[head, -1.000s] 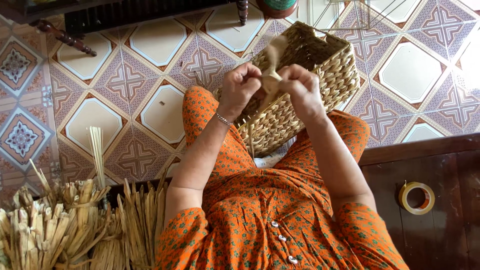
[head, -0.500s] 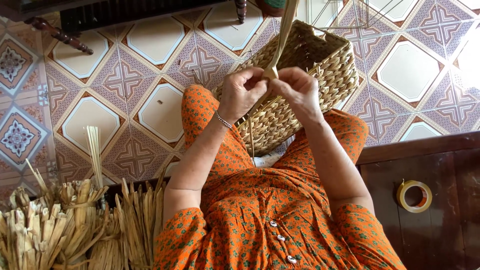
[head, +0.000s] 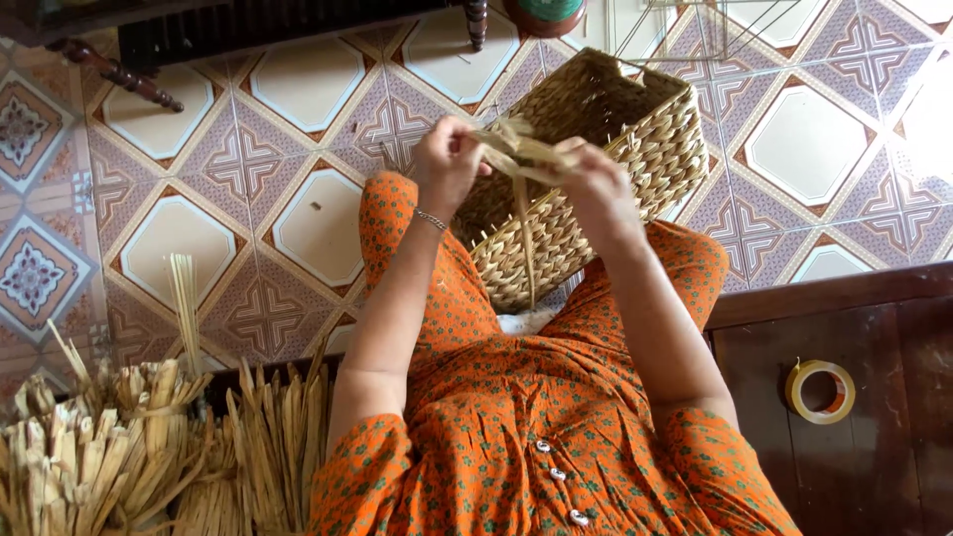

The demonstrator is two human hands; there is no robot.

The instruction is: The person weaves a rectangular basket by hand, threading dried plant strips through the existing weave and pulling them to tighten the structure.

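Here, left hand [head: 449, 164] and right hand [head: 593, 179] pinching straw strand [head: 523, 159], above woven basket [head: 596, 169]

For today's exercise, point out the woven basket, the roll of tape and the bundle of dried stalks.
woven basket [head: 655, 139]: head view, on its plaited side wall.
roll of tape [head: 820, 391]: head view, on the yellow ring's lower edge.
bundle of dried stalks [head: 89, 467]: head view, on the middle of the stalks.
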